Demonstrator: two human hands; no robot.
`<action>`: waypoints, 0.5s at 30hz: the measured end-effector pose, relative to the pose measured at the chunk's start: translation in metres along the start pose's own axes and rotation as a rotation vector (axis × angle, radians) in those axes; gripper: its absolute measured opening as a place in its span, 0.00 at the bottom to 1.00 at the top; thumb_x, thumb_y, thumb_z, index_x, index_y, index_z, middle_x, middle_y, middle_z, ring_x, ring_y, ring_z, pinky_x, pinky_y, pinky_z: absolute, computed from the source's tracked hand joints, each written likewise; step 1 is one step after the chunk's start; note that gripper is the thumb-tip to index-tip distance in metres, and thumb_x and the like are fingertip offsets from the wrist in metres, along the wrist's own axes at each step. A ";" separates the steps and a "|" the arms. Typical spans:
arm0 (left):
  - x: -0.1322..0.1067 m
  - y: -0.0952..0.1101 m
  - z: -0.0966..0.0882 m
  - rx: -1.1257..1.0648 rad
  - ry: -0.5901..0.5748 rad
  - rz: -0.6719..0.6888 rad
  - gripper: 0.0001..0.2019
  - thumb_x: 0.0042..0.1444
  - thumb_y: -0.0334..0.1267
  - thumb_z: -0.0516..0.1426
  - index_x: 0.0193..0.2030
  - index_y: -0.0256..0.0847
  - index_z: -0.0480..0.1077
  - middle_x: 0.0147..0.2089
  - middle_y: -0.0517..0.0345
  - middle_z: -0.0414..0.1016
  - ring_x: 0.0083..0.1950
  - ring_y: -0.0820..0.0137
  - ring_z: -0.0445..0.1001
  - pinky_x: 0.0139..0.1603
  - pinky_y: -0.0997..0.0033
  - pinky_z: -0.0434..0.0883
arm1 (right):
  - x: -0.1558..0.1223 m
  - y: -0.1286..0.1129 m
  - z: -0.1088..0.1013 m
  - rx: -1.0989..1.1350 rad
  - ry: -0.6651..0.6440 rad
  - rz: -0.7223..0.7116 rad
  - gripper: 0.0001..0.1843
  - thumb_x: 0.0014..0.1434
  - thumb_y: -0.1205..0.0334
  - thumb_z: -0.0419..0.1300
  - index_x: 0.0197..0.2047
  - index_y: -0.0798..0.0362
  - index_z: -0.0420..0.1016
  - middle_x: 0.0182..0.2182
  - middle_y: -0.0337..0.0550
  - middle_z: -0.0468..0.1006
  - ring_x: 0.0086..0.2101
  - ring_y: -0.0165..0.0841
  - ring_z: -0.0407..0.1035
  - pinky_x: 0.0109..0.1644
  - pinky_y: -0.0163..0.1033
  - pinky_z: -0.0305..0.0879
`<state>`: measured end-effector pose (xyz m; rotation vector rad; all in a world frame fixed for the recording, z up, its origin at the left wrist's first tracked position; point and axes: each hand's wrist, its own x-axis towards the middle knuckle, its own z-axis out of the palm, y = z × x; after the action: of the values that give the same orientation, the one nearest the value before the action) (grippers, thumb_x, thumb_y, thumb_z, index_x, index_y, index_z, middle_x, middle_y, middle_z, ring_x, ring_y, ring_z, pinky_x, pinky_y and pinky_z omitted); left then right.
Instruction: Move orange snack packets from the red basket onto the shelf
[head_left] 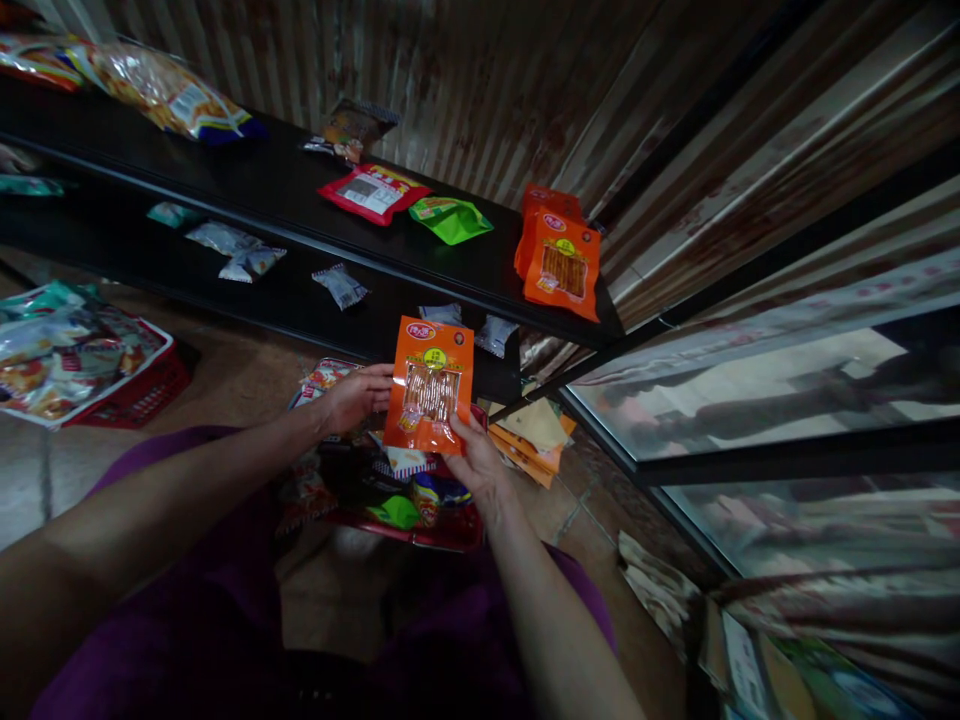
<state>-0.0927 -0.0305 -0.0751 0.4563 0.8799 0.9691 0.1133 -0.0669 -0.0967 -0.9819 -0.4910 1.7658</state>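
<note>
I hold an orange snack packet (429,385) upright in front of me, its printed face and clear window toward me. My left hand (352,398) grips its left edge with curled fingers. My right hand (474,462) pinches its lower right corner. Below the packet sits a red basket (442,532) full of mixed snack packets. Two matching orange packets (561,262) lie stacked on the right end of the black upper shelf (480,270).
The upper shelf also carries a red packet (373,191), a green packet (451,218) and a large chip bag (169,92). Small silver sachets (236,250) lie on the lower shelf. A second red basket (131,395) of snacks stands on the floor, left. Glass panels rise at right.
</note>
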 end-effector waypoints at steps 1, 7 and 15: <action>-0.001 -0.003 -0.001 0.010 -0.012 -0.019 0.10 0.49 0.23 0.58 0.39 0.35 0.74 0.35 0.52 0.79 0.31 0.71 0.77 0.34 0.74 0.73 | 0.000 0.000 0.000 0.012 0.014 -0.009 0.14 0.46 0.68 0.69 0.38 0.51 0.75 0.33 0.38 0.83 0.31 0.33 0.77 0.35 0.38 0.76; -0.005 -0.021 -0.003 0.111 -0.114 -0.071 0.10 0.47 0.25 0.63 0.38 0.35 0.75 0.37 0.50 0.80 0.32 0.71 0.77 0.35 0.73 0.74 | 0.003 -0.001 -0.005 0.035 -0.001 -0.022 0.12 0.47 0.70 0.67 0.37 0.52 0.75 0.32 0.40 0.82 0.33 0.33 0.77 0.38 0.37 0.76; -0.005 -0.026 0.000 0.180 -0.119 -0.030 0.19 0.42 0.28 0.66 0.44 0.41 0.77 0.41 0.53 0.81 0.40 0.66 0.79 0.37 0.73 0.73 | -0.004 -0.005 -0.002 0.002 -0.014 -0.035 0.15 0.47 0.70 0.66 0.40 0.51 0.75 0.34 0.39 0.83 0.33 0.33 0.77 0.40 0.38 0.76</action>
<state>-0.0809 -0.0484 -0.0904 0.6464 0.8673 0.8297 0.1181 -0.0689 -0.0929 -0.9548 -0.5125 1.7430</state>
